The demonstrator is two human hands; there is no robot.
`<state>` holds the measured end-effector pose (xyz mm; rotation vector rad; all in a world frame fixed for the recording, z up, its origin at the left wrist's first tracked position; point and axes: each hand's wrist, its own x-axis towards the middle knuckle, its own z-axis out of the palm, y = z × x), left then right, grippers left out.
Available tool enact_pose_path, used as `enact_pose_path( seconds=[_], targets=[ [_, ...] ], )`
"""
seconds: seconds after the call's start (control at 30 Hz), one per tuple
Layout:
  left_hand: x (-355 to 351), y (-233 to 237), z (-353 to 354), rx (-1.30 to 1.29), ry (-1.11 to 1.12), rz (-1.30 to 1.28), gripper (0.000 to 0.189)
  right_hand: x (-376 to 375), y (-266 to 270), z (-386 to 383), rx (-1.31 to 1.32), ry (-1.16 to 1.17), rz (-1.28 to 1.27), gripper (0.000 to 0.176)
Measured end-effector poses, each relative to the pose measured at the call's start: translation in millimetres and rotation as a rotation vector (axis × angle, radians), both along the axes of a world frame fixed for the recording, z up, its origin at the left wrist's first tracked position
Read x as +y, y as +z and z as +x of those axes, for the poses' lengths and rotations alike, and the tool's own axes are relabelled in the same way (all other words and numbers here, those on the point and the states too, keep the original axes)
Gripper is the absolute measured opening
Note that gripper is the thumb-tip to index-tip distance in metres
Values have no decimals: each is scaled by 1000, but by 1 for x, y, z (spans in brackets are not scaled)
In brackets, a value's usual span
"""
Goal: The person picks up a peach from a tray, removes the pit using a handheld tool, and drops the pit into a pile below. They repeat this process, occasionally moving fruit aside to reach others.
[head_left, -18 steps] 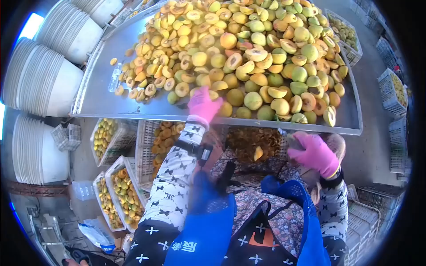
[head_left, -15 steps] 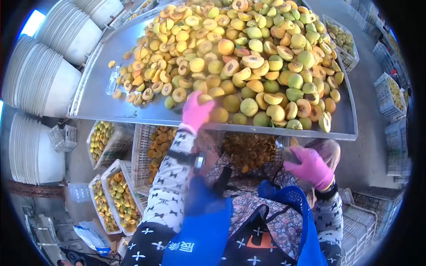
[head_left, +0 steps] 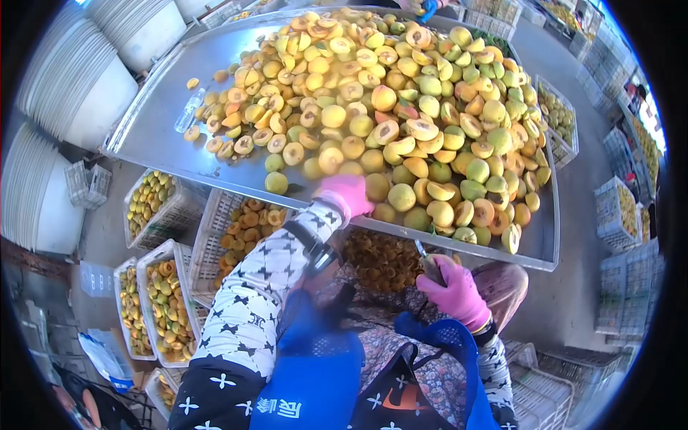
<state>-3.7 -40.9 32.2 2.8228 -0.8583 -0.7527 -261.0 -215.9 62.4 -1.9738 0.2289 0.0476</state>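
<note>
My left hand (head_left: 344,196), in a pink glove, is at the near edge of the metal tray (head_left: 244,188), beside the heap of peaches (head_left: 401,136). Its fingers are curled, and whatever they hold is hidden under the hand. Many of the peaches are cut in half, some with the pit showing; others look whole. My right hand (head_left: 459,294), also gloved in pink, is closed around a small knife-like tool (head_left: 432,268) with a dark handle and a short metal tip pointing up. Below the tray, between the hands, lies a mass of brownish pits or scraps (head_left: 383,261).
Crates of peaches (head_left: 172,308) stand on the floor to the left, with stacked white tubs (head_left: 79,79) behind. A plastic bottle (head_left: 190,111) lies on the tray. More crates (head_left: 559,118) are at the right. Another person's gloved hand (head_left: 428,8) shows at the far edge.
My left hand has drawn back from the peaches to the tray's near edge, its fingers now curled. My right hand has come inward with the tool. The view has shifted and turned somewhat.
</note>
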Motion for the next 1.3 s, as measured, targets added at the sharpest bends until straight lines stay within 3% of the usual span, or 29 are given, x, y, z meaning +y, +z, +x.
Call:
enact_pose_path(
  seconds=[0.07, 0.17, 0.2, 0.3, 0.37, 0.4, 0.5, 0.57, 0.6, 0.63, 0.7, 0.73, 0.77, 0.8, 0.9, 0.93, 0.97, 1.0, 1.03, 1.1, 1.2, 1.27, 1.3],
  targets=[
    [0, -8, 8, -37, -54, 61, 58, 3, -3, -1, 9, 3, 5, 31],
    [21, 16, -6, 413, 293, -460, 59, 3, 3, -1, 18, -27, 61, 34],
    [31, -2, -2, 586, 389, -766, 60, 2, 10, -1, 31, -54, 94, 36],
    [29, 23, -35, 1019, 232, -1631, 46, 5, 19, 8, 70, -122, 220, 42],
    [14, 48, -70, 1138, 223, -1774, 45, 19, 36, 18, 71, -185, 356, 44],
    [5, 52, -88, 1202, 223, -1851, 45, 25, 16, 27, -103, -214, 364, 48],
    [-13, 51, -126, 1300, 435, -1859, 43, 35, 28, 45, -131, -285, 503, 49],
    [-14, 40, -123, 715, 155, -1755, 42, 22, 53, 46, -21, -106, 594, 46],
    [-14, 38, -122, 670, 140, -1727, 42, 18, 60, 49, 30, -9, 641, 44],
    [-14, 37, -121, 624, 125, -1699, 43, 16, 58, 52, -47, -34, 458, 43],
    [-17, 38, -124, 1026, 342, -1727, 50, 11, 44, 57, -197, -83, 87, 39],
    [-17, 38, -126, 956, 317, -1733, 51, 12, 31, 61, -361, -221, -225, 35],
    [-18, 37, -127, 885, 296, -1738, 53, 12, 26, 59, -380, -229, -243, 35],
    [-19, 35, -130, 547, 144, -1717, 52, 15, 30, 58, -400, -232, -261, 35],
    [-27, 13, -136, 564, 254, -1852, 48, 33, 38, 46, -488, -299, -247, 33],
    [-26, 11, -131, 736, 310, -1899, 48, 39, 34, 42, -491, -334, -280, 32],
    [-23, 1, -126, 1110, 424, -1892, 48, 46, 28, 40, -484, -374, -312, 32],
    [-20, -9, -122, 1467, 605, -1853, 48, 55, 15, 41, -409, -375, -117, 29],
    [-19, -6, -131, 1393, 687, -1840, 49, 63, 3, 43, -486, -458, 56, 27],
    [-27, 9, -134, 1230, 779, -1841, 50, 57, -13, 49, -336, -436, 267, 24],
    [-12, -23, -115, 920, 507, -1474, 61, 47, 17, 54, -236, -365, 158, 26],
    [-6, -26, -116, 742, 303, -1338, 62, 35, 12, 62, -418, -205, -273, 31],
    [-6, -4, -124, 666, 215, -1341, 60, 30, 9, 66, -501, -121, -489, 33]
  ],
)
